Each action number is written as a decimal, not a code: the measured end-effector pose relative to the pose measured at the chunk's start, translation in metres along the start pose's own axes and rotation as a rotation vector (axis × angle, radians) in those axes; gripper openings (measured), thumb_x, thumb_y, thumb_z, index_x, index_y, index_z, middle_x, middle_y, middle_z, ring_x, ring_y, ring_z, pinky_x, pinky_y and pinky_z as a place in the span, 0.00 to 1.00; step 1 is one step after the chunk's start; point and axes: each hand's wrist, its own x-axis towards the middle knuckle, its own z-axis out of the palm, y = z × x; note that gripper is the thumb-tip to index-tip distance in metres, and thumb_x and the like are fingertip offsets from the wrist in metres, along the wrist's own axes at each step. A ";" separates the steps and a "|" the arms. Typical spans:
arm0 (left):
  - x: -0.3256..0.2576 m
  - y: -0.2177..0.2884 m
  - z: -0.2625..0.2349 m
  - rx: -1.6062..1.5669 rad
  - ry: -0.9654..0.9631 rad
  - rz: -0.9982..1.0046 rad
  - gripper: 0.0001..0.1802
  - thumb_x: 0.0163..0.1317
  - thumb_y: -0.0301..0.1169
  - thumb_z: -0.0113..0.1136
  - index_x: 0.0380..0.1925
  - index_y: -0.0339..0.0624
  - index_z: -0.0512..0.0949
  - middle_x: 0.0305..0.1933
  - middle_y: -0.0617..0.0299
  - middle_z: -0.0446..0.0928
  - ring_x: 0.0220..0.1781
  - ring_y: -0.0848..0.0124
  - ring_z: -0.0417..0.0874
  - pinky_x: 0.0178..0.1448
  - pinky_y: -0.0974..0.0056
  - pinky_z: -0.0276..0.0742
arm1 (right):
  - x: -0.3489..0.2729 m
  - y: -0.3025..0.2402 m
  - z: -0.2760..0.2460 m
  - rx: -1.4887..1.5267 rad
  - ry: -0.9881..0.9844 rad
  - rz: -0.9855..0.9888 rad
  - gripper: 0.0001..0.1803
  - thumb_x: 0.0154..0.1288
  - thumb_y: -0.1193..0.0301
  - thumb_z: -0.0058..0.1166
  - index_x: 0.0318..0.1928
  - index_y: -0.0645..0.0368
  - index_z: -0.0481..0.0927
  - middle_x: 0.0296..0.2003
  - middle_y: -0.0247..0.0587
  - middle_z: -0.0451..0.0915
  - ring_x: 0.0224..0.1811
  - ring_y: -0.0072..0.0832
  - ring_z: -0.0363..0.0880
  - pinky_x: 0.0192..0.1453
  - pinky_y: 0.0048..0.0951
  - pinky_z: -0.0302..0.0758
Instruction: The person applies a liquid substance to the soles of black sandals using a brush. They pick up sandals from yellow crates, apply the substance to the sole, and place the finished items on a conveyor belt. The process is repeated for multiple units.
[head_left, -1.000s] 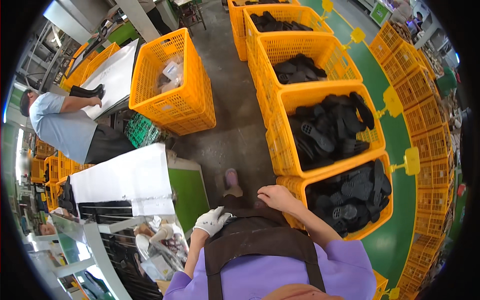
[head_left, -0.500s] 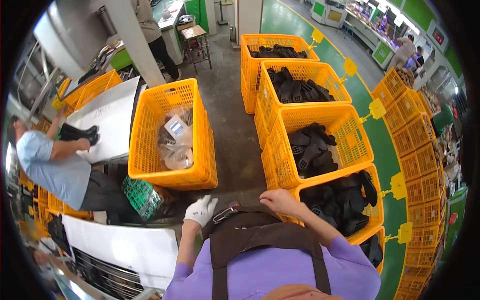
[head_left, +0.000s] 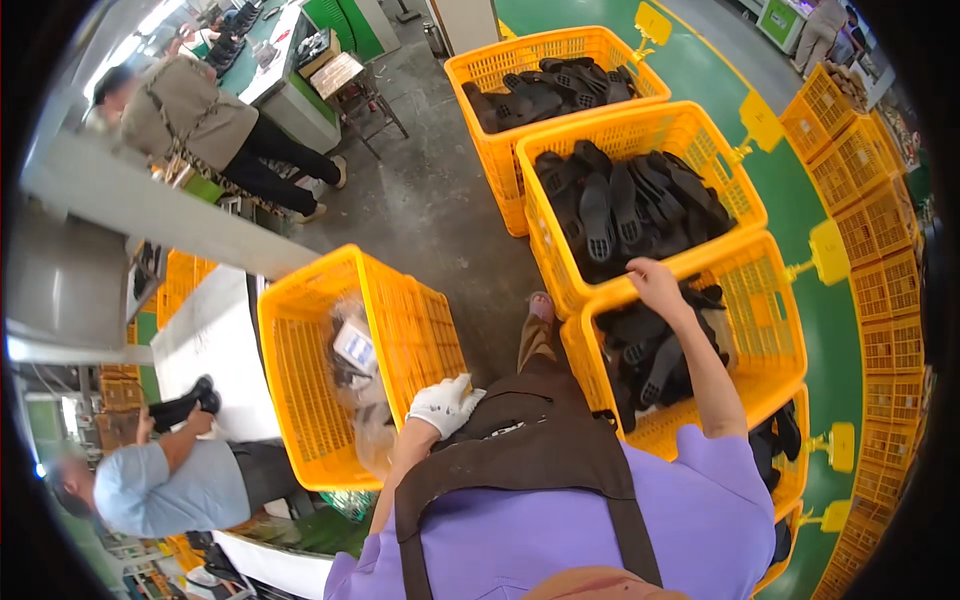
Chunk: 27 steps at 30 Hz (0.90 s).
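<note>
My left hand (head_left: pixel 445 404), in a white glove, is beside a tall yellow crate (head_left: pixel 425 345) at its right side. Its fingers are loosely bent and apart, with nothing in them. Over the near rim of a yellow crate (head_left: pixel 745 190) on the right is my bare right hand (head_left: pixel 657 285), its fingers slightly bent and no object in them. Whether it touches the rim I cannot tell. Black shoe soles (head_left: pixel 625 205) fill that crate, and more black soles (head_left: pixel 655 360) lie in the nearer crate (head_left: pixel 770 320) under my right forearm. The left crate holds clear plastic bags (head_left: pixel 375 400) and a white labelled pack (head_left: pixel 355 345).
A further crate of soles (head_left: pixel 475 68) stands ahead in the right row. Yellow tags (head_left: pixel 828 252) stick out from the crates. At left, a co-worker in light blue (head_left: pixel 185 487) handles black boots (head_left: pixel 190 400) by a white table (head_left: pixel 205 345). A stool (head_left: pixel 345 85) stands ahead.
I have moved forward, and the crates sit lower in view. My right hand has gone from beside my apron to above the crate row. My left hand is now by the left crate.
</note>
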 end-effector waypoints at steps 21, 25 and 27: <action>0.247 -0.002 -0.181 0.182 -0.173 -0.058 0.22 0.63 0.47 0.52 0.44 0.40 0.72 0.35 0.45 0.79 0.37 0.48 0.81 0.42 0.49 0.77 | 0.256 0.214 0.011 -0.729 -0.213 0.547 0.38 0.50 0.73 0.55 0.64 0.48 0.61 0.48 0.52 0.73 0.49 0.53 0.75 0.47 0.50 0.74; 0.271 0.003 -0.211 0.148 -0.287 0.047 0.26 0.64 0.48 0.51 0.52 0.39 0.71 0.39 0.45 0.78 0.40 0.47 0.80 0.44 0.49 0.75 | 0.273 0.224 -0.013 -0.622 -0.208 0.565 0.25 0.55 0.71 0.47 0.56 0.56 0.67 0.39 0.63 0.79 0.42 0.54 0.79 0.44 0.51 0.76; 0.291 0.005 -0.219 0.073 -0.392 0.113 0.28 0.64 0.49 0.51 0.54 0.39 0.70 0.42 0.43 0.78 0.43 0.47 0.80 0.47 0.50 0.75 | 0.279 0.204 -0.028 -0.602 -0.125 0.606 0.28 0.54 0.67 0.48 0.57 0.56 0.66 0.40 0.63 0.79 0.44 0.55 0.78 0.48 0.51 0.74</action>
